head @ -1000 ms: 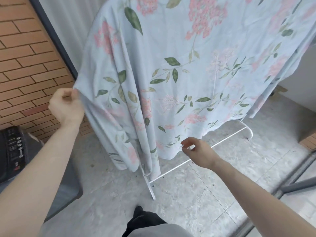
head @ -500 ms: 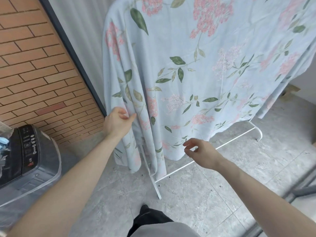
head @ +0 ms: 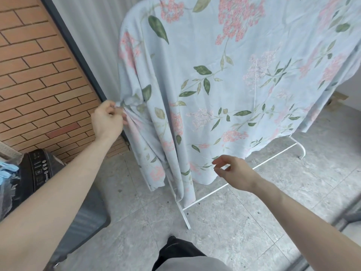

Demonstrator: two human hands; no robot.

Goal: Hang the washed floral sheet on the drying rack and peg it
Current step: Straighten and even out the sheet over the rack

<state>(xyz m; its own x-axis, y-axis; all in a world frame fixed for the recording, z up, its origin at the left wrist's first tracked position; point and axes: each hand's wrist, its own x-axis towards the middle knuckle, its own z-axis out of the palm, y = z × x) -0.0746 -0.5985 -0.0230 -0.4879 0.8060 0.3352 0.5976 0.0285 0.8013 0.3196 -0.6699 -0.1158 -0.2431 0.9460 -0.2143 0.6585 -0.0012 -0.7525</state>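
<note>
The pale blue floral sheet (head: pixel 224 90) hangs draped over the white drying rack (head: pixel 234 182), whose lower bar and feet show beneath the hem. My left hand (head: pixel 107 122) pinches a bunched fold at the sheet's left edge, at mid height. Just in front of the bottom hem hovers my right hand (head: pixel 232 173), its fingers loosely spread and holding nothing. The rack's top rail is hidden under the cloth. No pegs on the sheet are visible.
A dark washing machine (head: pixel 58 192) with a control panel stands at the lower left, blue items (head: pixel 7 171) on its top. A brick wall (head: pixel 39 75) and a dark door frame (head: pixel 78 55) lie left. Grey tiled floor (head: pixel 254 222) spreads around the rack's feet.
My left hand let go of the outstretched corner, moved in to the sheet's left edge and now pinches a bunched fold there. My right hand released the hem and hovers in front of it.
</note>
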